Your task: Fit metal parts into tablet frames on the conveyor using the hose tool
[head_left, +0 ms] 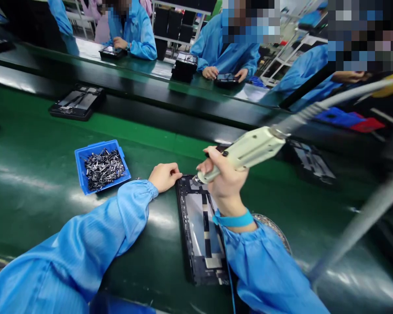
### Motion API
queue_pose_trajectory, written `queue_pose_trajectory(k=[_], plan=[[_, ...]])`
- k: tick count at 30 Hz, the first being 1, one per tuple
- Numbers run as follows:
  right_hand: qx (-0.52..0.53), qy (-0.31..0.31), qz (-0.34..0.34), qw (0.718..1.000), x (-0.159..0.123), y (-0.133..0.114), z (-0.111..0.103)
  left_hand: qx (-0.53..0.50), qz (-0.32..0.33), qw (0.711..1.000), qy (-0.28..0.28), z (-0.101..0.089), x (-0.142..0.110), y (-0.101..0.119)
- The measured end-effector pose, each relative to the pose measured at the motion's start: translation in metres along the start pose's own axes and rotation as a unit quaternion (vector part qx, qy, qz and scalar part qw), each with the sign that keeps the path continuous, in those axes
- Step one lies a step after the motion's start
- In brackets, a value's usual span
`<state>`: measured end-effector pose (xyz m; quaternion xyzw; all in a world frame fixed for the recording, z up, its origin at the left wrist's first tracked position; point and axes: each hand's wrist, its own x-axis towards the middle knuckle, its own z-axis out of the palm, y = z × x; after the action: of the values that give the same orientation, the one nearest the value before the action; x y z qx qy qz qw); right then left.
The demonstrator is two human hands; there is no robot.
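The right hand point(224, 176) grips an electric screwdriver point(249, 150), its tip at a corner of a dark tablet frame point(196, 272), while the left hand point(165, 176), seemingly half closed and empty, rests just beside the frame.

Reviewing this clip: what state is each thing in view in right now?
Right hand: closed around the screwdriver.
Electric screwdriver: tilted, tip down at the frame's corner.
Left hand: loosely curled beside the frame's corner.
Black device frame: lying flat on the belt.
Blue plastic bin: filled with metal parts.
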<state>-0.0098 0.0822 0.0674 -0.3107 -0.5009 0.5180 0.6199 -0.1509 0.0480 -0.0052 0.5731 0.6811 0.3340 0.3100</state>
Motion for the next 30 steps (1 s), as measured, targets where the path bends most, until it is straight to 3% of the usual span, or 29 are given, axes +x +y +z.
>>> queue_pose_trajectory(k=[6,20,30], plan=[[-0.014,-0.010,0.012,1.000,0.009,0.021,0.017,0.004,0.008,1.000,-0.017,0.000,0.001,-0.001],[-0.021,-0.023,0.028,0.999,0.006,0.036,0.020,-0.022,-0.007,1.000,-0.014,0.004,0.006,-0.005],[-0.016,-0.023,0.029,0.999,0.006,0.037,0.023,0.037,-0.012,0.999,-0.017,0.000,0.004,0.002]])
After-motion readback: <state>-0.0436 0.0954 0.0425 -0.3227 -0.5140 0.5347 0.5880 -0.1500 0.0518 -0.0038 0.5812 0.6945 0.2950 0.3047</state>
